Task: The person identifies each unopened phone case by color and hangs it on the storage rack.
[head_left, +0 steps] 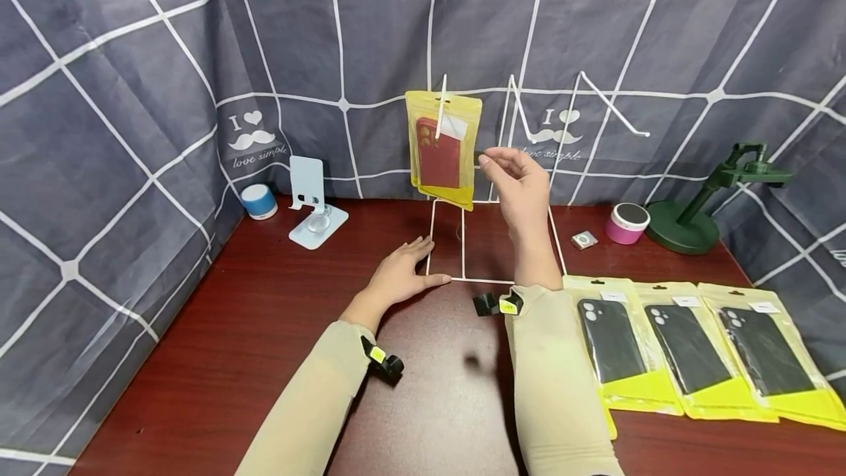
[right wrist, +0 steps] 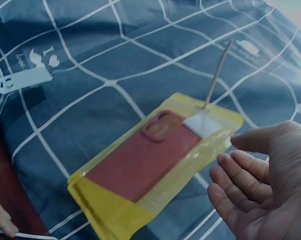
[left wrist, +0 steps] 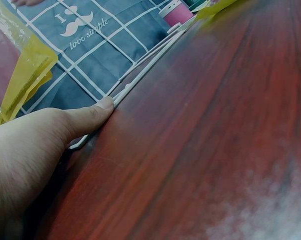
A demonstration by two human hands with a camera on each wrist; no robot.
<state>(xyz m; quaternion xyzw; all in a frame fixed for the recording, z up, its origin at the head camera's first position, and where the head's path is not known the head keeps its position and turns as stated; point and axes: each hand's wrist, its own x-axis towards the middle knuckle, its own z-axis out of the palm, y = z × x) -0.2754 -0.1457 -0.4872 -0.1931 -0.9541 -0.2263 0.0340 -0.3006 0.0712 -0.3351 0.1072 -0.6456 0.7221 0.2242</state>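
Observation:
A yellow-and-clear pouch with a red phone case (head_left: pixel 439 160) in it hangs from the left hook of a white wire rack (head_left: pixel 464 248). My right hand (head_left: pixel 524 193) is just right of the pouch. In the right wrist view its thumb tip and loosely bent fingers (right wrist: pixel 240 170) are beside the pouch's edge, with nothing held between them. My left hand (head_left: pixel 399 275) lies at the rack's front left corner, fingers stretched over the base. In the left wrist view, the thumb (left wrist: pixel 93 116) presses along the front base wire.
Several pouches with black phone cases (head_left: pixel 690 347) lie at the right. Behind them are a small silver square device (head_left: pixel 584 240), a pink round speaker (head_left: pixel 628 223) and a dark green stand (head_left: pixel 684 226). A light blue phone stand (head_left: pixel 319 226) and a blue cylinder (head_left: pixel 259 202) stand back left.

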